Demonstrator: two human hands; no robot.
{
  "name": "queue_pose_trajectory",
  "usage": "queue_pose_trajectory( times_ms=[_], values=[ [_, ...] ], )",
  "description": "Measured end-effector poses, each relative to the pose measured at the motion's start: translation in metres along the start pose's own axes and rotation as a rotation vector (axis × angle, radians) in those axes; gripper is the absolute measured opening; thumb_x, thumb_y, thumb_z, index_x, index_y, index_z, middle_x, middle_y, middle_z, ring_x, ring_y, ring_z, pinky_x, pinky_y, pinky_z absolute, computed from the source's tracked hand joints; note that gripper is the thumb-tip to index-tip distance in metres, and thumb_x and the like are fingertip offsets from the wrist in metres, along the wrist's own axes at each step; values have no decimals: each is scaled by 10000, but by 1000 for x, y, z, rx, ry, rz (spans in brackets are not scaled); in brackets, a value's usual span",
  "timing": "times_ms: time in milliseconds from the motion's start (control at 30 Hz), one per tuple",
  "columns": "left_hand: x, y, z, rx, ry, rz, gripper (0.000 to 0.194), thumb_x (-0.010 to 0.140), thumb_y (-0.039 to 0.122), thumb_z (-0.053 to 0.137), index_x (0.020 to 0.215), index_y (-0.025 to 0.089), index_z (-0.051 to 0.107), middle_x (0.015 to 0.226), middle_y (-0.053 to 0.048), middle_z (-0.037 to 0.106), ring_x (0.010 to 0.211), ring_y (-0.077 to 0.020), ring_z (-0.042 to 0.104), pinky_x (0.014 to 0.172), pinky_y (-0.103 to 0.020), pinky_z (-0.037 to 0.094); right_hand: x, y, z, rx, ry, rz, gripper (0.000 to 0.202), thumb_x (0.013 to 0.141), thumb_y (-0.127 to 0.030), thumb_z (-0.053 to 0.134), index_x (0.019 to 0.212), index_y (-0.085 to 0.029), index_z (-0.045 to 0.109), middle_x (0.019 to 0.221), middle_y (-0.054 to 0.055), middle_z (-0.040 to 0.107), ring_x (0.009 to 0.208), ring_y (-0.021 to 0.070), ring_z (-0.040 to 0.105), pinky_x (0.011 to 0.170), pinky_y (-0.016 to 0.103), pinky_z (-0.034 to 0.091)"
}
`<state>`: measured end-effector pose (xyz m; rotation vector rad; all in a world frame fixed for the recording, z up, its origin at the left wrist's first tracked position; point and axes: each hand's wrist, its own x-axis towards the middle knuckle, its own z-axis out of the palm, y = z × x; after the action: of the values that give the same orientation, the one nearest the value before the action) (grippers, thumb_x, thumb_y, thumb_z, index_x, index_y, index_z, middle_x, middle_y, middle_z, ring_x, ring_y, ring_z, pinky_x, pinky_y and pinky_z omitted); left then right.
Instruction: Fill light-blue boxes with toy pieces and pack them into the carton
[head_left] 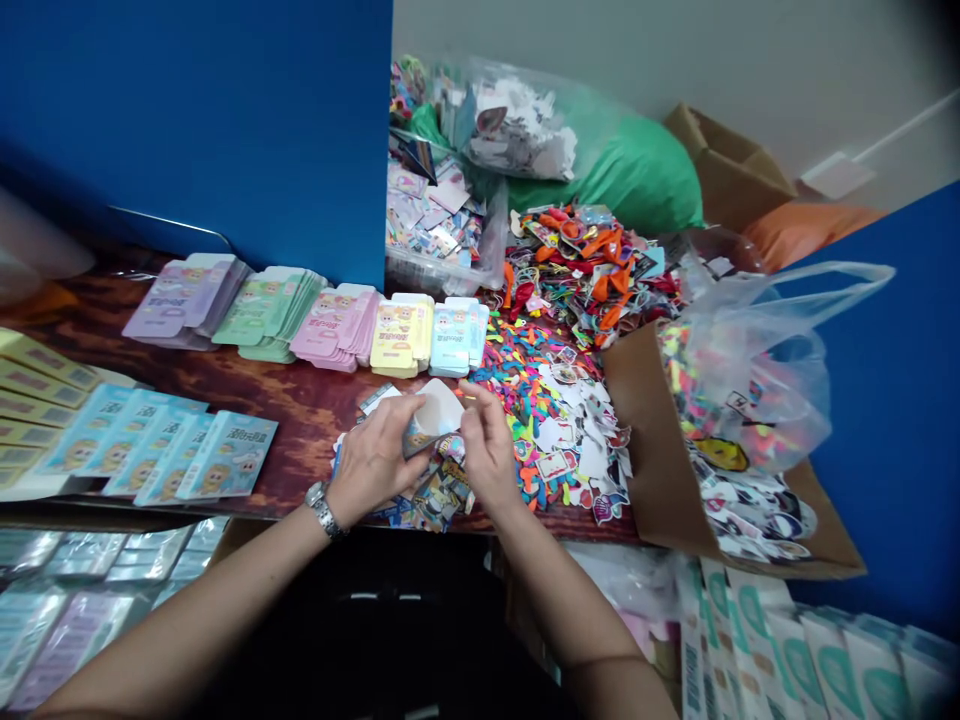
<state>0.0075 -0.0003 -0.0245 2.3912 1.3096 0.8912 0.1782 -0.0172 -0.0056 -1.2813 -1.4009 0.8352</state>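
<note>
In my left hand, which wears a metal watch, is a small cardboard box with a white flap standing up. My fingers and thumb close around its sides. My right hand is at the box's right edge, its fingers curled together near the flap; whatever lies between them is hidden. Below both hands spreads a pile of small printed cards. To the right lie many colourful balloons and white-backed cut-out stickers.
Flat box stacks in purple, green, pink, yellow and blue line the table's back. Filled blue boxes stand at left. An open carton with a plastic bag is at right.
</note>
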Motion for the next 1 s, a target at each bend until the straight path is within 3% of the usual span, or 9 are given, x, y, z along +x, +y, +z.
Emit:
queue_pose_trajectory(
  times_ms=[100,233,300,467,633,767,833,900,1000],
  values=[
    [-3,-2,-1,28,-19,35,663,839,258,624,1426,222,317,1294,-132,572,1149,-260,597,897,-384,553,9,2,1,167,-52,185,252,959,-395,509,1074,-222,651,1038,45,715,935,179,683,804,314,579],
    [-4,1,-1,72,-25,11,822,842,289,618,1521,175,168,1281,-163,570,1124,-280,605,866,-385,555,15,-4,1,176,-131,236,176,842,-328,654,965,-205,679,931,24,733,831,170,694,710,281,580],
    [-4,3,-1,122,-45,-5,874,844,300,611,1541,151,105,1237,-165,585,1069,-282,619,819,-372,557,14,-10,0,30,-109,179,141,843,-280,652,954,-207,698,939,28,738,851,172,697,722,281,581],
    [-1,8,-5,317,-84,-7,988,826,346,604,1545,74,-18,1158,-175,582,980,-301,602,743,-380,542,0,-21,7,-328,-81,-189,271,940,-183,530,1133,-257,705,1117,37,732,1053,189,683,967,352,550],
    [-1,7,-5,431,-117,-15,971,861,398,518,1525,15,-77,1074,-168,564,915,-275,580,700,-348,507,-19,-7,25,-363,-48,-276,505,986,-157,423,1477,-276,439,1371,52,603,1247,196,594,1067,373,511],
    [0,5,-4,455,-118,-40,918,862,321,474,1525,19,-85,1029,-154,562,905,-270,573,683,-343,496,-26,-1,34,-393,-121,-330,595,994,-160,403,1559,-267,252,1494,70,472,1380,199,460,1145,423,438],
    [1,5,-8,450,-131,-44,895,864,298,471,1533,34,-62,1045,-160,566,920,-275,577,699,-352,504,-23,-2,32,-364,-162,-302,573,995,-193,427,1547,-264,289,1499,71,468,1387,195,450,1156,420,422],
    [3,4,-15,433,-120,-4,882,881,344,494,1546,69,-16,1090,-173,571,945,-288,586,756,-383,521,-15,0,26,-282,-163,-237,490,992,-234,458,1480,-255,428,1460,72,517,1359,199,485,1152,407,422],
    [4,-3,-27,335,38,109,1022,840,531,607,1556,141,-10,1273,-216,521,1156,-381,541,992,-568,455,1,11,15,-65,4,-12,398,978,-312,495,1360,-224,559,1374,86,599,1269,214,573,1084,411,485]
  ],
)
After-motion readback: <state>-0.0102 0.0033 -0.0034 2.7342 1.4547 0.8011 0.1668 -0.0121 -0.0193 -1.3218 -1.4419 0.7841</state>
